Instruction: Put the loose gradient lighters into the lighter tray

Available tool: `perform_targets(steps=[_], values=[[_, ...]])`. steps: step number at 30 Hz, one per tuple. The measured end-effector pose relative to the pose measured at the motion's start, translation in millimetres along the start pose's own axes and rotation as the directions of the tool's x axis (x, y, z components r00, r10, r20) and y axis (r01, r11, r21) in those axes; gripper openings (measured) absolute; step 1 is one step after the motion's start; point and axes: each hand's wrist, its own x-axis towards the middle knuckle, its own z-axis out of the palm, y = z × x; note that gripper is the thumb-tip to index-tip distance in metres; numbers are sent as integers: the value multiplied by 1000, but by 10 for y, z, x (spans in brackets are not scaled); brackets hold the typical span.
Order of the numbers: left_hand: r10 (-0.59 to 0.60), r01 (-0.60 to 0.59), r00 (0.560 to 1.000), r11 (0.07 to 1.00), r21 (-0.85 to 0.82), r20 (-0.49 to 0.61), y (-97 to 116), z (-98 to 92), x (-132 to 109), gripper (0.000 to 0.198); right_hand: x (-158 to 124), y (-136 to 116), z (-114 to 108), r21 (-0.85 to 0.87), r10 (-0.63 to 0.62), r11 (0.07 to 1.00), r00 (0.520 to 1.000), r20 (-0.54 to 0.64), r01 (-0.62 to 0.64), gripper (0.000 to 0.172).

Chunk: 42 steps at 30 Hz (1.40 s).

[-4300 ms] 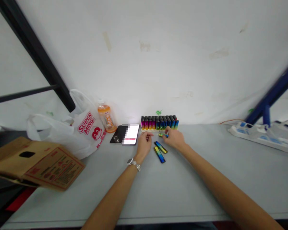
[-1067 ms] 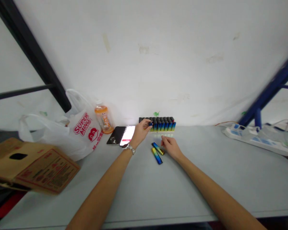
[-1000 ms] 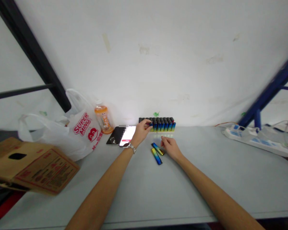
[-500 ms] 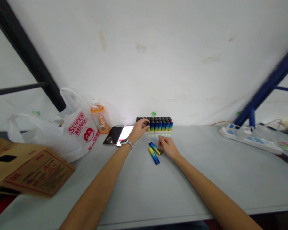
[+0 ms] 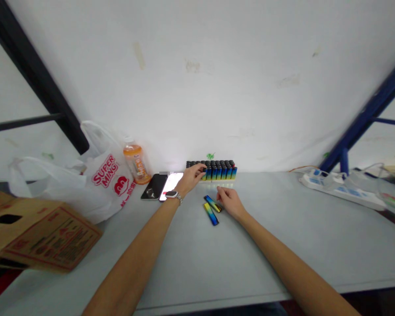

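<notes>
Rows of blue-and-yellow lighters [image 5: 219, 172] with black tops stand upright in a pale tray by the wall. At the front row's left end, my left hand [image 5: 192, 175] pinches a lighter [image 5: 203, 175] between thumb and fingertips; the hand hides part of the rows behind it. My right hand [image 5: 231, 202] rests on the table with its fingers curled in, and nothing shows in it. Just left of it lie two loose lighters: one [image 5: 213, 204] close to the fingers, the other [image 5: 211, 214] nearer to me.
Left of the rows lie a lit phone [image 5: 171, 182] and a black device [image 5: 154, 186]. Beyond them stand an orange drink bottle [image 5: 137, 162], a white plastic bag [image 5: 98, 188] and a cardboard box [image 5: 49, 235]. A white power strip [image 5: 344, 192] with cables lies at the right.
My left hand has shifted very slightly to the right at the front row's left end. My right hand and the loose lighters stay where they were.
</notes>
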Motion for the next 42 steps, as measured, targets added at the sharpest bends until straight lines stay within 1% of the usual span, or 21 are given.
perform_targets(steps=[3, 7, 9, 13, 15, 16, 18, 20, 23, 27, 29, 31, 32, 34, 36, 38, 40, 42], values=[[4, -4, 1000, 1000, 19, 5, 17, -22, -15, 24, 4, 23, 3, 4, -2, 1000, 1000, 0, 2, 56], [30, -28, 999, 998, 57, -36, 47, -46, -18, 21, 3, 34, 3, 1, 0, 1000, 1000, -4, 1, 56], [35, -33, 998, 998, 49, -48, 57, -51, -10, 19, 1, 33, 2, 0, -3, 1000, 1000, -11, 3, 55], [18, -18, 1000, 1000, 21, -12, 59, -66, 32, 20, 3, 34, -1, -11, -14, 1000, 1000, -10, 14, 55], [69, -69, 998, 993, 94, 4, 55, -77, 58, 20, 3, 31, -2, -24, -26, 999, 1000, -4, 26, 52], [111, -111, 994, 980, 163, 10, 55, -82, 67, 20, 3, 26, -2, -30, -30, 999, 1000, -2, 30, 51], [189, -186, 982, 923, 336, 23, 57, -90, 67, 23, -2, 12, -2, -34, -35, 999, 999, 2, 35, 48], [227, -213, 973, 844, 492, 32, 66, -96, 43, 25, -7, 1, 0, -30, -34, 999, 999, 1, 34, 46], [221, -199, 974, 762, 616, 41, 92, -111, -17, 34, -10, 10, 11, -29, -38, 999, 999, 1, 38, 43], [176, -166, 983, 722, 672, 54, 170, -114, -113, 47, -17, 46, 34, -45, -45, 998, 999, 7, 46, 36], [165, -144, 986, 719, 680, 35, 231, -78, -199, 55, -31, 38, 41, -76, -49, 996, 999, 14, 50, 31], [170, -111, 985, 733, 671, -23, 301, 2, -328, 62, -50, 7, 44, -140, -54, 989, 999, 8, 54, 28], [174, -108, 984, 740, 664, -34, 336, 58, -405, 61, -59, -14, 44, -183, -54, 982, 999, -3, 53, 27], [163, -97, 986, 750, 654, -41, 403, 191, -563, 54, -73, -52, 41, -275, -50, 961, 998, -40, 37, 25], [138, -106, 990, 751, 652, 3, 458, 327, -693, 44, -78, -72, 33, -347, -39, 938, 996, -80, 9, 24], [100, -111, 994, 749, 653, 54, 492, 437, -769, 38, -76, -72, 18, -382, -21, 924, 993, -113, -24, 23], [71, -126, 991, 747, 653, 110, 495, 500, -785, 33, -72, -62, -3, -397, -1, 916, 991, -136, -54, 24], [54, -132, 989, 732, 668, 137, 469, 511, -750, 28, -68, -53, -23, -408, 15, 910, 987, -157, -79, 24]])
